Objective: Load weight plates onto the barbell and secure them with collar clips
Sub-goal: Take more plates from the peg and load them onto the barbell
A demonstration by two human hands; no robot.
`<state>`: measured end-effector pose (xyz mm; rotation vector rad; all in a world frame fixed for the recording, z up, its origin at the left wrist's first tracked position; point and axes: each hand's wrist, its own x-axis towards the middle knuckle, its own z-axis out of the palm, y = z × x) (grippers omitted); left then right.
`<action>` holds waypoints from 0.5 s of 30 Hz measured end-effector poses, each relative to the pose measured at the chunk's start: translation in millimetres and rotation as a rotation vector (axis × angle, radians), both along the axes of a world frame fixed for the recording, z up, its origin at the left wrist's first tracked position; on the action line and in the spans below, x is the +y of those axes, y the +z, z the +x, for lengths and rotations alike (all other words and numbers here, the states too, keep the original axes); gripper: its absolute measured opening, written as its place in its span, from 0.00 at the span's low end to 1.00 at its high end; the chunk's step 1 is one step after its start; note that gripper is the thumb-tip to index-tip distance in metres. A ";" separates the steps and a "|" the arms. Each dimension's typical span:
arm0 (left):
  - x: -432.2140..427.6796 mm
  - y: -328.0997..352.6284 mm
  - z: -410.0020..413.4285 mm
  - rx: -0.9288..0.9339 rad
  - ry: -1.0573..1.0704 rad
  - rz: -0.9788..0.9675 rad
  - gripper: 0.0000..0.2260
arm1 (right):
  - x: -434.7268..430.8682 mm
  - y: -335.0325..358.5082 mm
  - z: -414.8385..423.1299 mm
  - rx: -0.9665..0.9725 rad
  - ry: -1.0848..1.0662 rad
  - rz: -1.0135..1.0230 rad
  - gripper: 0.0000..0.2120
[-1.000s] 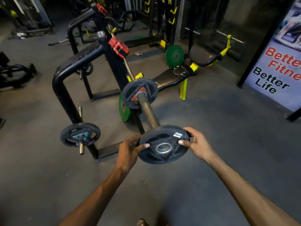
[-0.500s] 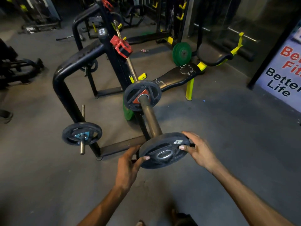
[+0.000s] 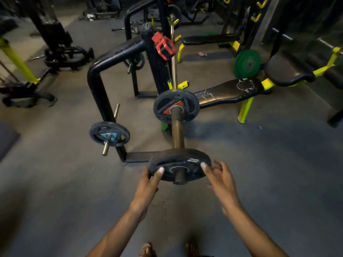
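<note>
Black weight plate (image 3: 167,160) sits on the near end of the barbell sleeve (image 3: 177,134).
Black plate rack (image 3: 96,75) left, cracked bench (image 3: 230,91) right; second plate (image 3: 191,102) further up the sleeve, red collar clip (image 3: 164,46) by the rack upright. The left hand (image 3: 148,184) grips the rim; the right hand (image 3: 220,179) has its thumb on the face, grip unclear. White sticker (image 3: 193,160) unreadable.

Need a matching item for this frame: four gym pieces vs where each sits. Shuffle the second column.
Things:
1. near black plate
2. red-insert plate
3. blue-insert plate
4. red collar clip

Places:
A. on a storage peg, left of the sleeve
B. high beside the rack upright, off the sleeve
C. at the sleeve's near end, rim gripped by the left hand
D. further up the sleeve

Pairs: 1-C, 2-D, 3-A, 4-B.
</note>
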<state>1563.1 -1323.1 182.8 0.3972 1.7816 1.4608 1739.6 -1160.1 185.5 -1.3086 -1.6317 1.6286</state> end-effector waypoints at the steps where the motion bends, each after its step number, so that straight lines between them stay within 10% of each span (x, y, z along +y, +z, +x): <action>1: 1.6 2.4 4.6 -0.096 0.012 0.030 0.39 | -6.0 5.8 -0.4 0.052 0.021 -0.171 0.40; 9: 41.7 26.7 -3.3 -0.271 0.248 0.100 0.33 | 12.3 29.1 -45.8 0.185 -0.069 -0.531 0.25; 15: 28.1 8.3 -11.7 -0.306 0.157 0.119 0.56 | 13.9 1.3 -25.4 0.114 0.062 -0.415 0.58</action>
